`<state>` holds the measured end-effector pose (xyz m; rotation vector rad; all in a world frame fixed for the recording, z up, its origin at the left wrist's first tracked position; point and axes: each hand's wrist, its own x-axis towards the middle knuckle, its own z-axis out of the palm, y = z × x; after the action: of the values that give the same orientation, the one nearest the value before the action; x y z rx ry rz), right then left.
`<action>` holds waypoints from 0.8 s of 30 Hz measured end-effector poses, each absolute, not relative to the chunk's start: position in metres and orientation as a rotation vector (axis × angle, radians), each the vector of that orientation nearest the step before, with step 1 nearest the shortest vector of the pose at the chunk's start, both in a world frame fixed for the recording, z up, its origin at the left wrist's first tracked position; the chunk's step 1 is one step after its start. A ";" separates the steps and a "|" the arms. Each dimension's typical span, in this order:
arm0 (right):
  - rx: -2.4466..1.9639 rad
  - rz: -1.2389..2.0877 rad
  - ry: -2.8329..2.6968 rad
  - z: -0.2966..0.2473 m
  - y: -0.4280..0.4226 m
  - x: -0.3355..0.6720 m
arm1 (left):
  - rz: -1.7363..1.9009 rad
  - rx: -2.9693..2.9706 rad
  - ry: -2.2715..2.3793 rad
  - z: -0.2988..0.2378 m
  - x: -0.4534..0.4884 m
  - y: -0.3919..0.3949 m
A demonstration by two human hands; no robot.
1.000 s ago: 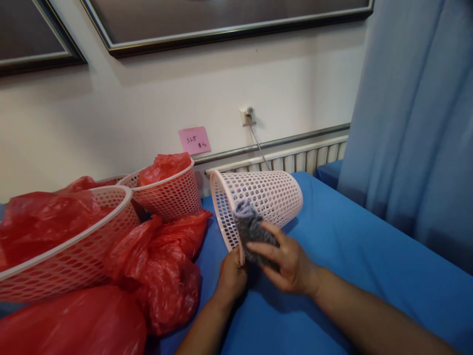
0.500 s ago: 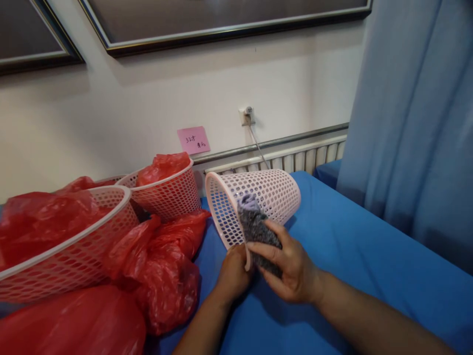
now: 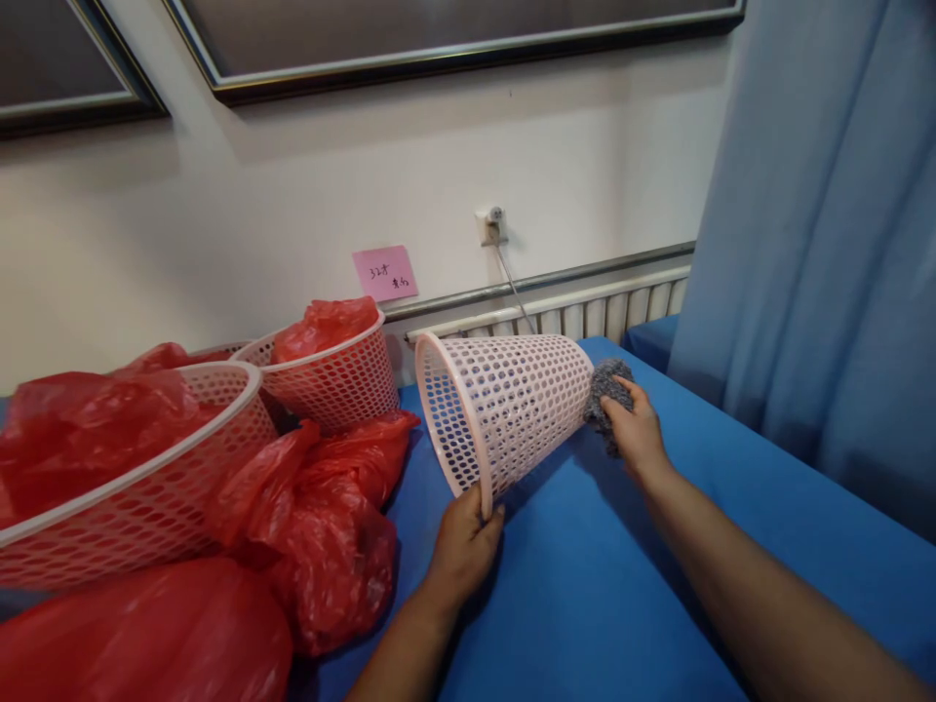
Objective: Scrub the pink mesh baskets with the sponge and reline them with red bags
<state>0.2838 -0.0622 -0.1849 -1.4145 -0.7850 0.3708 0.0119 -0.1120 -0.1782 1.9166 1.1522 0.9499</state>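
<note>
A pale pink plastic basket (image 3: 526, 395) with round holes lies on its side on the blue-covered surface (image 3: 585, 585), its mouth facing left. My left hand (image 3: 466, 541) grips the near lower part of its rim, thumb outside. In my right hand (image 3: 635, 424) is a bunched grey cloth (image 3: 609, 398), pressed against the basket's base end on the right. The palm side of my right hand is hidden.
On the left stand more pink baskets (image 3: 332, 375) with red plastic bags (image 3: 326, 327) inside. Loose red bags (image 3: 336, 546) lie between them and my left arm. Behind are a radiator (image 3: 621, 310), a plugged socket (image 3: 493, 227) and a pink note (image 3: 385, 273); a blue curtain (image 3: 819, 234) hangs right.
My right hand has moved the grey cloth from the basket's rim to its base end, rightward and away from my left hand. My left hand stays at the rim.
</note>
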 end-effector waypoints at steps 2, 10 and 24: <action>-1.360 0.302 -0.962 -0.184 -0.075 0.270 | 0.918 1.997 1.212 -0.182 0.012 -0.112; -0.691 0.001 -1.793 -0.175 -0.140 0.207 | 0.905 2.005 1.142 -0.187 0.010 -0.109; -0.936 0.023 -1.648 -0.166 -0.116 0.240 | 0.883 2.150 0.998 -0.183 0.010 -0.101</action>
<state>0.2397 -0.1163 -0.1664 -0.9355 -1.6478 0.0228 0.0095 -0.1008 -0.1834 2.1495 0.9980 0.8834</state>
